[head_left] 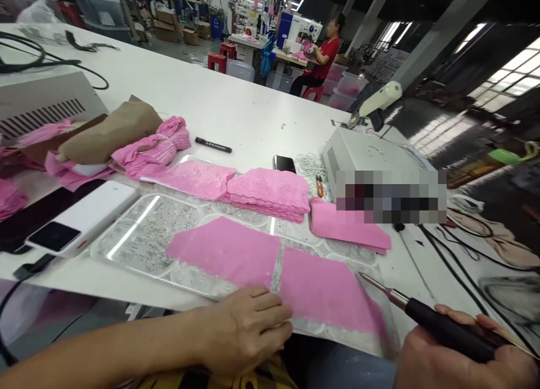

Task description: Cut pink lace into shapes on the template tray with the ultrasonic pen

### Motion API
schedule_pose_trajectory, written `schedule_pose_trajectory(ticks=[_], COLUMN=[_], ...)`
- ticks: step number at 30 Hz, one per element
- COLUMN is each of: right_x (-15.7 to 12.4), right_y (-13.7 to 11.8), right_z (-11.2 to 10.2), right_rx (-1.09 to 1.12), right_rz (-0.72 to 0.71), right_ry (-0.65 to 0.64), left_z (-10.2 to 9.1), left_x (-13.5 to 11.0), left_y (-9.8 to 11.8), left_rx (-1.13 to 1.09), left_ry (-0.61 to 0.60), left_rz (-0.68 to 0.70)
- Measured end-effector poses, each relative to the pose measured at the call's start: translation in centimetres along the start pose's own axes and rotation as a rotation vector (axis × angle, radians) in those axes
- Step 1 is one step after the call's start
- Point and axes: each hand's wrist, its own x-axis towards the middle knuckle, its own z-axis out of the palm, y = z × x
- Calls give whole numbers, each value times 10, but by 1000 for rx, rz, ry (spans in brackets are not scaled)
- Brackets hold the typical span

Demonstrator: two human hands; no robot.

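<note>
My left hand (248, 330) rests at the front edge of a clear, scuffed plastic board (139, 237), palm down, fingers loosely bent and holding nothing I can see. Its fingertips lie by the lower edge of two flat pink fabric pieces, a left piece (232, 251) and a right piece (320, 287), with a narrow gap between them. In my right hand (459, 355) is a soldering iron (447, 327) with a black handle. Its slim metal tip points left, close to the right piece's upper right edge; contact cannot be made out.
Behind the board's middle lie a stack of pink lace (270, 192) and folded pink fabric (346, 223). A white power bank (84, 220) is at left. A grey metal box (371, 152), orange snips (319, 186) and black cables (455, 265) are at right. A person (324, 57) sits sewing beyond.
</note>
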Motion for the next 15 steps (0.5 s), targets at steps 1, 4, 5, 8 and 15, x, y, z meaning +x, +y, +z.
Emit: schedule_pose_trajectory(ticks=[1,4,5,8,15], right_x=[6,17,18,20,10], right_y=[5,16,18,22,31], right_z=[-5,-16,-20,-33,-74], right_rx=[8,51,56,26,-374], right_rz=[-49,-147,-153,-111,-208], right_ry=[64,254,294,233,-260], left_z=[3,19,27,60,135], left_x=[10,47,61,104,169], left_y=[1,5,7,12,19], left_rx=[8,37,50,69,-10], left_ry=[-68,-245,-277,-330,-368], left_rz=[23,118,144,189,176])
